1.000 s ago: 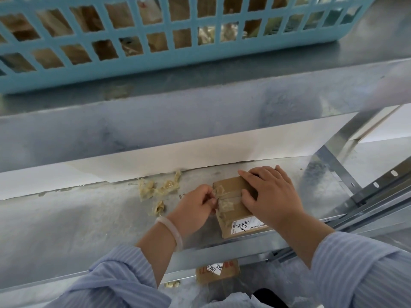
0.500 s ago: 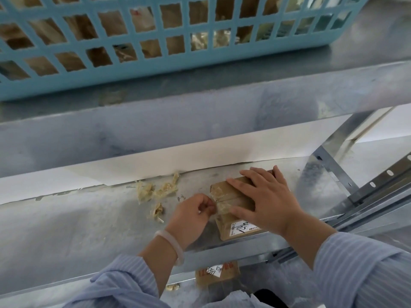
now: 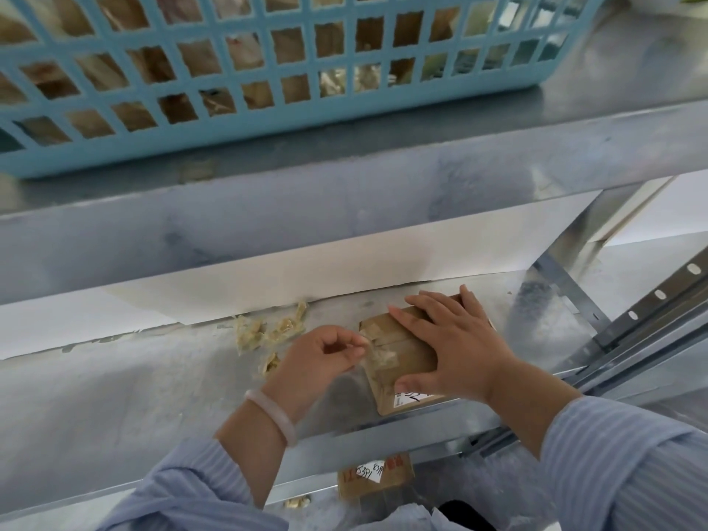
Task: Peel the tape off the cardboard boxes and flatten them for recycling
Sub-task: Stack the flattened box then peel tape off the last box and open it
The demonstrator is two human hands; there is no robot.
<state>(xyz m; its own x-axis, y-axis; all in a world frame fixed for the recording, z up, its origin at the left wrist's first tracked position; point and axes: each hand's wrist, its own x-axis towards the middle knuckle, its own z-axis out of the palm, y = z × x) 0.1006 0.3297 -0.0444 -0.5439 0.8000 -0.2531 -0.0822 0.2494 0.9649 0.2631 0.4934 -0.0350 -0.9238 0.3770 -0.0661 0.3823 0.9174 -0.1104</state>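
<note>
Has drawn the left grip [image 3: 322, 358] slightly away from the cardboard box [image 3: 406, 354] over the last second, thumb and forefinger pinched on a clear strip of tape [image 3: 379, 360], now lifted partly off the box's left side. Has spread the right grip [image 3: 456, 350] flatter meanwhile: fingers straight, palm pressing the box top, clutching nothing. Keeps the box pinned on the lower shelf [image 3: 115, 415], near its front edge, toward the right end.

Judging by that: peel under way, strip not yet free, flattening not begun. Probably calls for a steady pull leftward with the press kept up, lest the light box slide or the tape tear.

Leaves crumpled tape scraps [image 3: 268, 331] near the shelf's back edge, left of the box. Carries, up on the top shelf [image 3: 536, 155], a blue lattice basket [image 3: 268, 147] holding brown cardboard and pale crumpled wrapping, seen through the holes; hard to tell more. Shows another labelled box [image 3: 375, 480] below the lower shelf's front edge.
</note>
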